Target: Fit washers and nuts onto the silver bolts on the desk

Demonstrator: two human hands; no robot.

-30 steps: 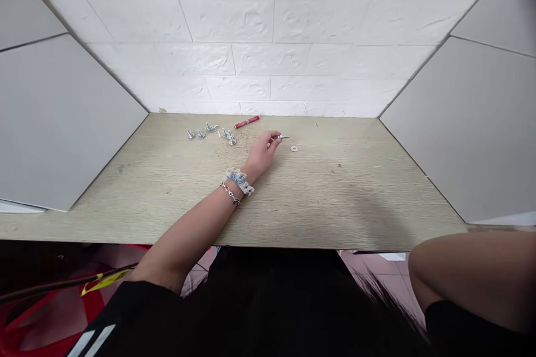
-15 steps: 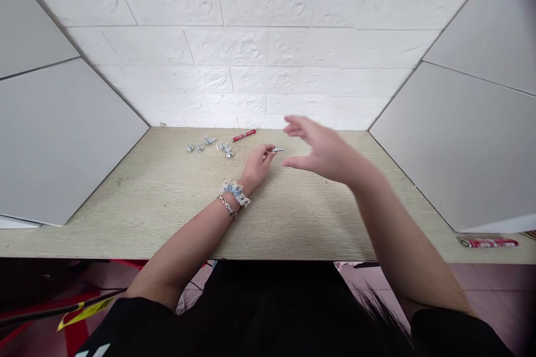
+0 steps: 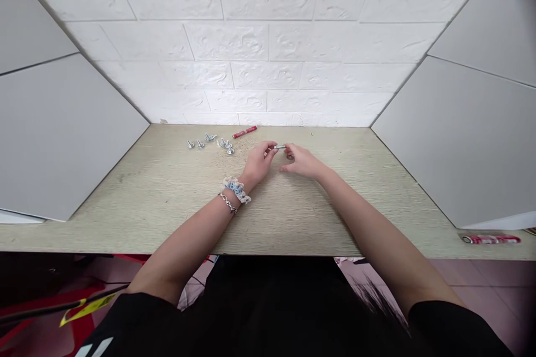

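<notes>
Wooden desk [image 3: 318, 217] below the white wall, a small screw [image 3: 279, 146] pinched in the left hand [image 3: 259, 162], the right hand [image 3: 304, 162] open just beside it, a fumbled pinch risking a drop towards the wing screws [image 3: 208, 138].

Two hands [image 3: 260, 160] are counted; one metal bolt [image 3: 280, 146] is held between them at the fingertips; about seven further bolts [image 3: 200, 144] are seen on the tabletop [image 3: 167, 195], their exact number not being clear in the tight cluster; two red tubes [image 3: 245, 132] are seen; one scrunchie [image 3: 237, 190] and one chain bracelet [image 3: 228, 203] are worn.
</notes>
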